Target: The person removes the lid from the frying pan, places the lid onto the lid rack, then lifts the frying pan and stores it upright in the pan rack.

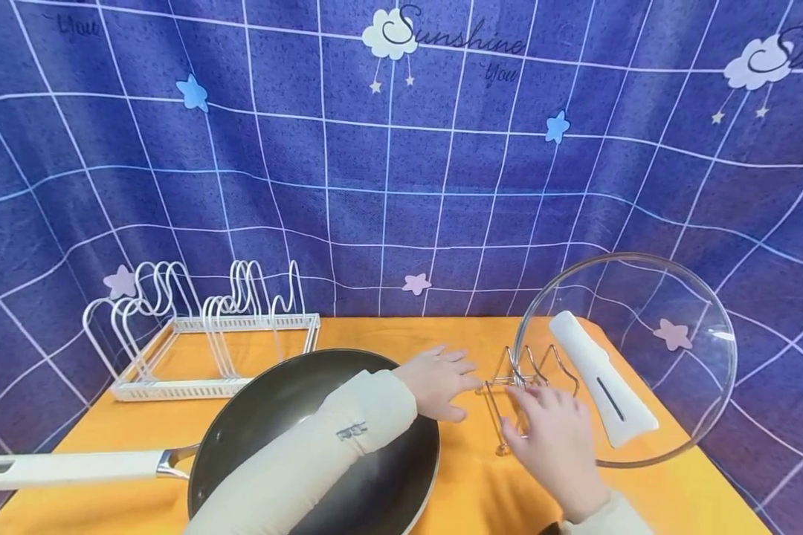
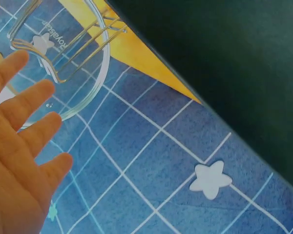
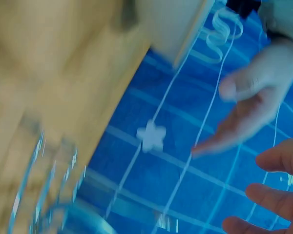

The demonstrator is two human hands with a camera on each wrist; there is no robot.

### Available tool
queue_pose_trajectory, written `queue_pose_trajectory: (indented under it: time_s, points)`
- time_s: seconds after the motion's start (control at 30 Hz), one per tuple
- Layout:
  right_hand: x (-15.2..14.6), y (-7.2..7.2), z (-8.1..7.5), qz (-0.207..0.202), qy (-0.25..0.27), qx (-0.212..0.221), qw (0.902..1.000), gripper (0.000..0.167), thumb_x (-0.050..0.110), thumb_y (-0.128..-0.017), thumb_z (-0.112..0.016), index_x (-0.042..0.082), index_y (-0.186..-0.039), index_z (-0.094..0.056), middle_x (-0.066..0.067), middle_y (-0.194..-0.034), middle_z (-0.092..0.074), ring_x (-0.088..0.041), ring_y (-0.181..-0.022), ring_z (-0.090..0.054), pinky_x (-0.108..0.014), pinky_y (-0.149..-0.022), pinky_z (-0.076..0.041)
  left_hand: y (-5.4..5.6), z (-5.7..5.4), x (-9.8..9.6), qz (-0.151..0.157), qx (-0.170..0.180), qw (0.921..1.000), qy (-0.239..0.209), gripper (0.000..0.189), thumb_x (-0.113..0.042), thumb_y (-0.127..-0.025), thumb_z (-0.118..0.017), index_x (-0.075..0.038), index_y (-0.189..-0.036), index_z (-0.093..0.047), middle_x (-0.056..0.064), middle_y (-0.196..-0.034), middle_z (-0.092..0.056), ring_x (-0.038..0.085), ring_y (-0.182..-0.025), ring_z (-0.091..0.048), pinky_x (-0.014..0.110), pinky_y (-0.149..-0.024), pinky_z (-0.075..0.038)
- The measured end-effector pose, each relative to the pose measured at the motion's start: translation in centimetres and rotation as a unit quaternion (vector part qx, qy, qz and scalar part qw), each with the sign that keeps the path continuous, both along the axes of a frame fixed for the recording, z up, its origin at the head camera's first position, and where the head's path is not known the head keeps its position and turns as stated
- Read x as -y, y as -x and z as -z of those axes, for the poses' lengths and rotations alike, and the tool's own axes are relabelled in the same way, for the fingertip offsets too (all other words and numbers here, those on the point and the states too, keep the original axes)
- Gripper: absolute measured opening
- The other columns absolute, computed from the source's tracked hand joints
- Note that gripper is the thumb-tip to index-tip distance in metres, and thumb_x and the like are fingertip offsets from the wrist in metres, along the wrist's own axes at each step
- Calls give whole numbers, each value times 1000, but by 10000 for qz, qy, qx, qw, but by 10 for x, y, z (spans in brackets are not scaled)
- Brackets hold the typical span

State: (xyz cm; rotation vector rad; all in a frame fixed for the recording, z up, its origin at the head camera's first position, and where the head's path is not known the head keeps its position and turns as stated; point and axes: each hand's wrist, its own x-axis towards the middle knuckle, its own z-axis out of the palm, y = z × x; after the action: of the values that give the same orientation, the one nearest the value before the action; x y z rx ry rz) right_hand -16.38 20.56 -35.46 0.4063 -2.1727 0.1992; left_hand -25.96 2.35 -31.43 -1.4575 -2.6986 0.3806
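My left hand point(image 1: 438, 383) reaches over the right part of a dark frying pan point(image 1: 254, 423), fingers spread and holding nothing. The pan's white handle point(image 1: 73, 469) points left. Just left of a glass lid point(image 1: 676, 386), my right hand point(image 1: 555, 438) hovers by a small metal wire rack point(image 1: 494, 414), its fingers loosely bent around nothing. The lid stands tilted upright at the rack, its white grip point(image 1: 605, 383) facing me. In the right wrist view, the left hand point(image 3: 259, 105) and the right fingers point(image 3: 278, 195) are apart, with nothing between them.
A white rack point(image 1: 174, 390) with several upright wire loops stands at the back left of the orange-covered table point(image 1: 408, 334). Behind it all hangs a blue checked curtain point(image 1: 388, 208) with stars and clouds. Part of a dark thing point(image 1: 550, 529) shows at the bottom edge.
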Motion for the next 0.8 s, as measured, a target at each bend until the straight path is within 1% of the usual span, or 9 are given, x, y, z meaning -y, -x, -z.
queue_pose_trajectory:
  time_s: [0.07, 0.17, 0.27, 0.37, 0.47, 0.57, 0.63, 0.73, 0.8]
  points:
    - [15, 1, 5, -42, 62, 268, 9996, 34, 23, -68, -73, 7, -99, -72, -11, -84, -68, -33, -76, -63, -49, -63, -46, -3, 0, 7, 8, -102, 9999, 15, 53, -46, -90, -55, -29, -140, -50, -4, -147, -43, 17, -140, -30, 40, -115, -20]
    - [35, 0, 12, -10, 322, 761, 9966, 37, 21, -69, -76, 7, -104, -72, -4, -78, -67, -27, -75, -63, -45, -65, -46, -8, -3, 22, -3, -116, 9999, -10, 51, -45, -90, -56, -28, -138, -52, -4, -146, -44, 17, -140, -31, 41, -115, -20]
    - [48, -3, 18, -83, 567, 1434, 9880, 41, 21, -71, -77, 6, -109, -70, 1, -76, -67, -19, -67, -60, -43, -66, -46, -12, -5, 41, -93, -29, 9999, -56, 50, -44, -90, -58, -27, -136, -54, -2, -145, -45, 19, -139, -32, 43, -114, -21]
    - [57, -3, 22, -202, 851, 2162, 9724, 44, 21, -75, -75, 3, -115, -67, 3, -77, -67, -8, -56, -52, -46, -70, -47, -15, -6, 63, -224, -7, 9997, -107, 49, -44, -89, -59, -25, -134, -56, 0, -143, -48, 22, -138, -35, 45, -113, -24]
    - [64, -3, 27, -316, 1161, 2699, 9553, 46, 23, -79, -72, 0, -119, -65, 7, -74, -66, 0, -48, -39, -43, -70, -46, -18, -7, 85, -337, -6, 9992, -192, 48, -43, -89, -60, -22, -132, -57, 3, -141, -50, 25, -137, -36, 47, -112, -25]
    - [68, -4, 32, -512, 1549, 3044, 9385, 50, 24, -81, -69, -3, -123, -61, 12, -67, -60, 0, -45, -33, -30, -59, -44, -23, -7, 107, -335, -98, 9989, -312, 47, -41, -87, -61, -20, -129, -60, 4, -138, -53, 27, -134, -40, 48, -111, -28]
    - [71, -5, 35, -633, 1789, 3239, 9269, 52, 24, -82, -68, -6, -124, -59, 14, -62, -53, -1, -44, -31, -23, -49, -36, -27, -5, 122, -284, -219, 9985, -402, 45, -39, -86, -62, -19, -127, -61, 6, -135, -56, 28, -132, -43, 49, -109, -31]
    - [76, -6, 38, -739, 2072, 3540, 9090, 53, 22, -83, -67, -7, -126, -57, 13, -57, -46, -1, -44, -32, -20, -44, -30, -33, -3, 145, -243, -358, 9976, -541, 42, -37, -84, -63, -17, -122, -64, 7, -129, -59, 31, -128, -47, 52, -105, -35]
    - [78, -7, 39, -779, 2148, 3659, 9022, 54, 22, -83, -67, -8, -127, -56, 12, -59, -48, -2, -45, -33, -20, -44, -31, -36, 0, 160, -268, -431, 9968, -612, 41, -36, -84, -64, -16, -120, -64, 7, -128, -60, 32, -126, -49, 53, -103, -37]
